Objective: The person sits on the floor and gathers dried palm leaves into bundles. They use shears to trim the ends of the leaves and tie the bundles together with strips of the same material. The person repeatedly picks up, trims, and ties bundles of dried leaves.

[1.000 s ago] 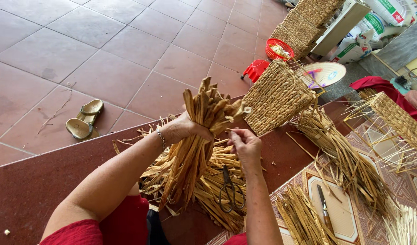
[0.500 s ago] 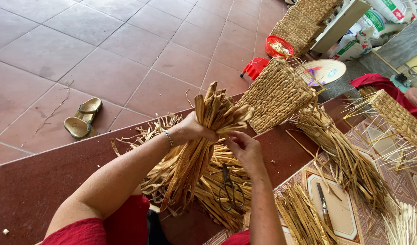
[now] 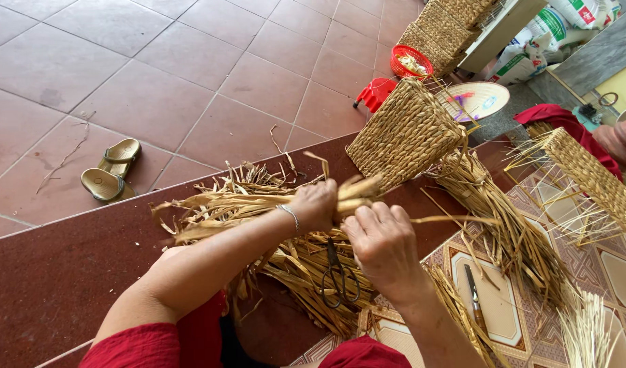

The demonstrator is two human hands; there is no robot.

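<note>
Since the earlier frame, the bundle of dried straw (image 3: 251,204) has been swung down from an upright stand to lie almost level, its loose ends now spread out to the left above the dark red ledge (image 3: 47,286). It is gripped near its right end by the left hand (image 3: 316,204), whose fingers are clenched around the stalks; a thin bracelet is seen at that wrist. The right hand (image 3: 381,242) is held just beside the left, its fingers curled over the bundle's cut end, and a single strand (image 3: 456,219) is seen running out to the right from under them; whether that strand is pinched cannot be told.

Below the hands, a heap of loose straw (image 3: 306,272) is spread on the ledge, with a pair of dark scissors (image 3: 337,276) lying on it. A half-woven basket (image 3: 405,133) is set just beyond the hands, unwoven stalks trailing from its base towards the lower right. A knife (image 3: 473,300) is laid on the patterned mat (image 3: 504,320) to the right. At the right edge, another woven piece (image 3: 589,177) is held by a second person's hand (image 3: 623,140). On the tiled floor (image 3: 156,68), a pair of sandals (image 3: 110,170) is seen to the left, well apart from the work.
</note>
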